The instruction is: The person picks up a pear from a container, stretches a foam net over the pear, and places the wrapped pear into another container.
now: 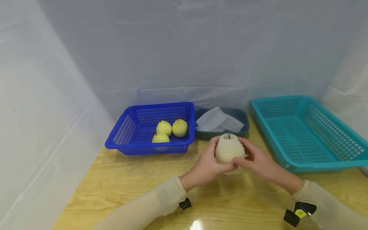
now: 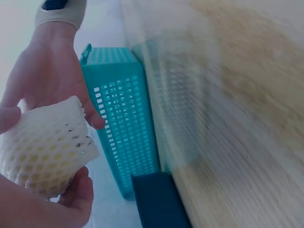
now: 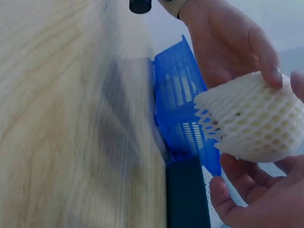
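A pale yellow pear (image 1: 230,153) in a white foam net sleeve (image 2: 47,142) is held between both hands over the table, stem up. My left hand (image 1: 208,163) grips it from the left, thumb across the near side. From the right, my right hand (image 1: 258,159) holds it with the thumb on the front of the netting and the fingers round the far side. At the pear's lower end, the sleeve's jagged edge (image 3: 209,121) extends past the fruit in the right wrist view.
A blue basket (image 1: 149,144) at the left holds 3 bare pears (image 1: 180,128). Behind the hands, a dark teal tray (image 1: 244,127) contains white foam net sleeves (image 1: 212,119). A large turquoise basket (image 1: 296,135) stands at the right on the wooden table (image 1: 120,185). White sheeting hangs behind.
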`<state>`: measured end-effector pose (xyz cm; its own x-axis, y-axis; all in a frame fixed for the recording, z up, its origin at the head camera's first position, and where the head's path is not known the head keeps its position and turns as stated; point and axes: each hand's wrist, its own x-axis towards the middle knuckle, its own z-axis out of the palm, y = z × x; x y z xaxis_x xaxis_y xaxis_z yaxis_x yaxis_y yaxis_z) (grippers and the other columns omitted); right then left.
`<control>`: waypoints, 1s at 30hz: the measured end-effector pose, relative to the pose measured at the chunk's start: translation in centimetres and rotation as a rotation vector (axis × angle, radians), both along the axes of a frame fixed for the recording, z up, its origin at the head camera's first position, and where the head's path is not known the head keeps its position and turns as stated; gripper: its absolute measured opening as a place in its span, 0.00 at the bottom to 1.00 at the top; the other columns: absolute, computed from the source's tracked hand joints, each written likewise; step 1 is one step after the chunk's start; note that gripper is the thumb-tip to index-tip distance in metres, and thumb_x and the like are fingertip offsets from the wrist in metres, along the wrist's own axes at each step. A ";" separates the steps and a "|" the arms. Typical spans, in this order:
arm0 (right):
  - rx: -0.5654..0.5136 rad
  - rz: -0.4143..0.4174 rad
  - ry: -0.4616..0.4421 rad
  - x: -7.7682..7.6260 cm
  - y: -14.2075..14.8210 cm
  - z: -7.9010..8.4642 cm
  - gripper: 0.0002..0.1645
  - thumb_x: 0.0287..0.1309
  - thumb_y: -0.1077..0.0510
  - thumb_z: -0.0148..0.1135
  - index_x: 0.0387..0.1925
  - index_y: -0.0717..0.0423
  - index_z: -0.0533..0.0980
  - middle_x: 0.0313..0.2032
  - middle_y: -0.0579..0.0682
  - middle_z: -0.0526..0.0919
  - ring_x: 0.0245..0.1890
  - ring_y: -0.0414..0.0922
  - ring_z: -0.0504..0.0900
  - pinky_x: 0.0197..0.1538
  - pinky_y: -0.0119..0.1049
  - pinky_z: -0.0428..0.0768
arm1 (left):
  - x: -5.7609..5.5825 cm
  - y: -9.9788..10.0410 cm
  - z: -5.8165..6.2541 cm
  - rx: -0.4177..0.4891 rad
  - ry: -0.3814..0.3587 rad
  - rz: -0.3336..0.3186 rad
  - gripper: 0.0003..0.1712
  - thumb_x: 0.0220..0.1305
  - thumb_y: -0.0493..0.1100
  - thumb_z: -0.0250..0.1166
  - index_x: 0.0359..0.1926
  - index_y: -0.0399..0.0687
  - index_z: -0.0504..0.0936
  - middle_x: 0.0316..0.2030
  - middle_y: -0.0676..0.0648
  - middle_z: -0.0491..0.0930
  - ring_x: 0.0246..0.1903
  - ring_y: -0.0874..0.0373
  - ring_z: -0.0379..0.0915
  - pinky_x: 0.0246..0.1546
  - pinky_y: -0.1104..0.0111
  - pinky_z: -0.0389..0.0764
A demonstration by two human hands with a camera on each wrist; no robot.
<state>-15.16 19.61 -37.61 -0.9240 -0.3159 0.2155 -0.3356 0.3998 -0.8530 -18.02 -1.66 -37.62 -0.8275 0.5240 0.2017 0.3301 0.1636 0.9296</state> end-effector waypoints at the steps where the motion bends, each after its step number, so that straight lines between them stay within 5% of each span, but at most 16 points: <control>1: 0.002 0.009 -0.006 -0.1 0.1 0.1 0.40 0.69 0.56 0.61 0.75 0.58 0.56 0.63 0.62 0.72 0.58 0.58 0.76 0.48 0.36 0.83 | -0.1 0.0 0.0 0.027 -0.034 -0.007 0.49 0.55 0.48 0.77 0.72 0.56 0.60 0.61 0.51 0.72 0.54 0.59 0.75 0.51 0.68 0.81; 10: -0.028 0.032 -0.107 0.2 0.7 1.2 0.36 0.76 0.51 0.51 0.78 0.55 0.53 0.62 0.64 0.73 0.56 0.56 0.78 0.43 0.42 0.83 | -0.7 0.4 -0.1 0.200 -0.241 -0.132 0.37 0.63 0.41 0.70 0.69 0.53 0.64 0.58 0.45 0.72 0.52 0.54 0.79 0.51 0.61 0.83; 15: -0.031 0.005 -0.125 0.5 0.8 0.9 0.38 0.73 0.52 0.57 0.76 0.59 0.55 0.61 0.65 0.73 0.55 0.55 0.78 0.45 0.38 0.83 | -0.7 0.7 -0.3 0.157 -0.210 -0.135 0.37 0.62 0.41 0.71 0.70 0.60 0.68 0.57 0.49 0.72 0.47 0.57 0.81 0.47 0.64 0.84; 21: -0.098 0.014 -0.149 0.6 1.1 0.3 0.42 0.70 0.57 0.59 0.77 0.60 0.50 0.63 0.67 0.70 0.59 0.59 0.75 0.51 0.34 0.82 | -0.8 1.6 -0.6 0.102 -0.187 -0.093 0.38 0.60 0.40 0.73 0.69 0.56 0.68 0.55 0.50 0.73 0.45 0.60 0.81 0.44 0.67 0.84; 30: -0.037 -0.168 -0.162 1.0 1.9 1.4 0.45 0.70 0.49 0.60 0.78 0.55 0.50 0.63 0.64 0.69 0.57 0.58 0.75 0.47 0.38 0.82 | -0.7 3.1 0.0 -0.017 -0.114 -0.099 0.53 0.53 0.49 0.79 0.74 0.62 0.59 0.59 0.58 0.71 0.42 0.61 0.80 0.39 0.70 0.83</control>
<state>-14.17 21.52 -36.19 -0.9864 -0.1497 0.0682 -0.1242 0.4058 -0.9055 -18.67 1.43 -37.63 -0.7884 0.6070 0.1001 0.2384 0.1515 0.9593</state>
